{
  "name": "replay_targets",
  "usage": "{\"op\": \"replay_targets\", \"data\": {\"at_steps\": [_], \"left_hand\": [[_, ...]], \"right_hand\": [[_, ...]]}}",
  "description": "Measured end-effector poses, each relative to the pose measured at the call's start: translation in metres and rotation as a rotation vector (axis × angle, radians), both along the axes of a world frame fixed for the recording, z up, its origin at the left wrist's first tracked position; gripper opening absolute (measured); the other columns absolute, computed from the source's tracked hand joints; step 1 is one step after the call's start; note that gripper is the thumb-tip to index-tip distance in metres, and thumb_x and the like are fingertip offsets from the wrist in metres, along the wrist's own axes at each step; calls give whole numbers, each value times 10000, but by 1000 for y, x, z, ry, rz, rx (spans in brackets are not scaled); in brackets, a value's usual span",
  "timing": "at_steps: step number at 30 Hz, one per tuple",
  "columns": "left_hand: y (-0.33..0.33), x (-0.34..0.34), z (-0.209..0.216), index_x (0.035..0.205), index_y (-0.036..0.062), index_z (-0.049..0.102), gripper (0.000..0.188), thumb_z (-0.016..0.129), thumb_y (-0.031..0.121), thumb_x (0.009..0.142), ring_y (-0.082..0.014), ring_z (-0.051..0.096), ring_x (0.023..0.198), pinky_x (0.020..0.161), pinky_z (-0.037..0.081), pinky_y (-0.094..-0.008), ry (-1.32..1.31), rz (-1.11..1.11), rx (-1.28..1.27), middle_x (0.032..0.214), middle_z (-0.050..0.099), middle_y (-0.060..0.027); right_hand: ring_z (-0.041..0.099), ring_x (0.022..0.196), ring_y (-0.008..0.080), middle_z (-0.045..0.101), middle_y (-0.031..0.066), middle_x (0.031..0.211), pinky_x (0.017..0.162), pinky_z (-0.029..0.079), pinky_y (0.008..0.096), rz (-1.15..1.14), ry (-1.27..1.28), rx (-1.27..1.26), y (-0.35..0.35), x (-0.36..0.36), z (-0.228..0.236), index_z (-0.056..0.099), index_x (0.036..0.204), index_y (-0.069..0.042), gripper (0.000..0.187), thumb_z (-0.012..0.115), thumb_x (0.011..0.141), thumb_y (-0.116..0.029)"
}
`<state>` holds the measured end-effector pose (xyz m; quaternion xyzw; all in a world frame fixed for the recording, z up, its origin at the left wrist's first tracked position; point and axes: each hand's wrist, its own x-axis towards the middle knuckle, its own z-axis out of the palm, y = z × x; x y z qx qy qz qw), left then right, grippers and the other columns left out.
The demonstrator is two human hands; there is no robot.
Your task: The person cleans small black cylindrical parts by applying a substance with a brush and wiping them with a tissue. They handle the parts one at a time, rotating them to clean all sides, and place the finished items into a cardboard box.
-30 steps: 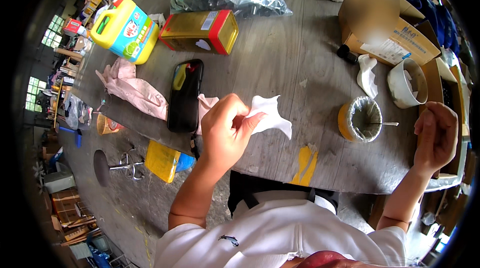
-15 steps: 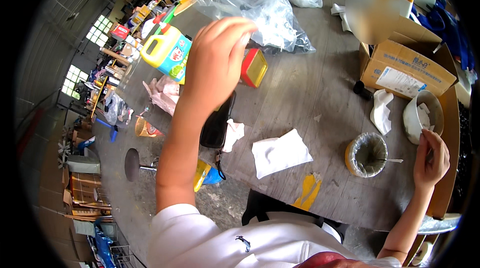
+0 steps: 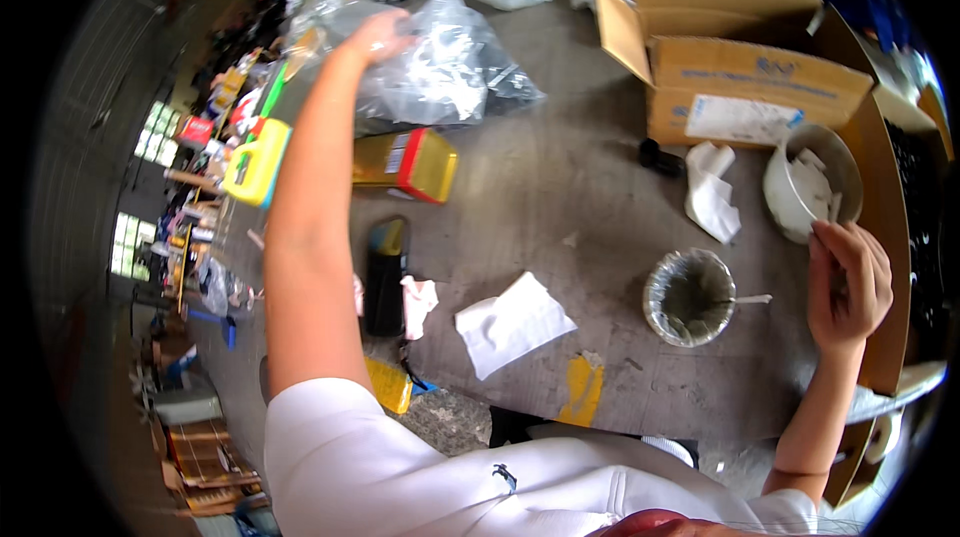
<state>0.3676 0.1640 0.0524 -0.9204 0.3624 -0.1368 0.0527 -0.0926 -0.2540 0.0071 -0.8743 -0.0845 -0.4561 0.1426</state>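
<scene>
My left hand [image 3: 382, 35] is stretched out over a clear plastic bag [image 3: 440, 62] at the far left of the table; motion smears its fingers. Under my left forearm lies a yellow tin with a red rim [image 3: 430, 165]. At the right, my right hand [image 3: 850, 282] is closed, thumb and fingertips pinched together at the near rim of a white bowl [image 3: 785, 199]. Whatever the pinch holds is too small to make out. White pieces [image 3: 810, 182] lie in the bowl. Left of this hand stands a plastic-lined tub [image 3: 690, 299] with a thin stick [image 3: 752, 300] poking out.
An open cardboard box [image 3: 760, 87] stands behind the bowl. Crumpled white tissue [image 3: 712, 192] and a black cylinder [image 3: 662, 158] lie before it. A white cloth [image 3: 515, 325] and a black phone [image 3: 386, 282] are nearer me. A yellow jug [image 3: 258, 162] stands left.
My left hand has reached farther away, from above the tin to the plastic bag. My right hand stays pinched by the bowl. The view has shifted, and a blurred round patch over the box is gone.
</scene>
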Motion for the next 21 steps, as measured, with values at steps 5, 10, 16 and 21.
{"op": "replay_targets", "data": {"at_steps": [5, 10, 16, 21], "left_hand": [[-44, 11, -18, 1225, 45, 515, 502, 630, 321, 821, -279, 580, 1004, 867, 449, -385, 405, 360, 270, 1130, 598, -183], [-23, 31, -25, 1263, 58, 490, 511, 613, 319, 843, -210, 514, 1100, 956, 379, -363, 666, 292, -206, 1215, 555, -133], [-60, -8, -42, 1307, 100, 476, 493, 548, 355, 891, -200, 444, 1182, 1005, 323, -321, 900, 555, -997, 1318, 474, -73], [-43, -7, -51, 1291, 102, 498, 499, 562, 386, 886, -204, 492, 1121, 966, 363, -318, 946, 275, -1031, 1245, 532, -72]], "right_hand": [[544, 538, 201, 586, 79, 654, 552, 446, 268, 59, 56, 46, -9, 10, 1, 625, 809, 19, 172, 661, 664, 103], [468, 461, 172, 539, 72, 595, 453, 373, 255, 151, -10, -21, -9, 19, -2, 611, 802, 25, 187, 651, 648, 122], [470, 460, 177, 484, 58, 557, 463, 393, 266, 142, 77, -45, -4, 17, -1, 609, 816, 25, 217, 662, 623, 109], [458, 452, 187, 477, 52, 551, 466, 392, 278, 214, 96, -45, 1, 22, -7, 608, 818, 19, 214, 665, 621, 82]]}}
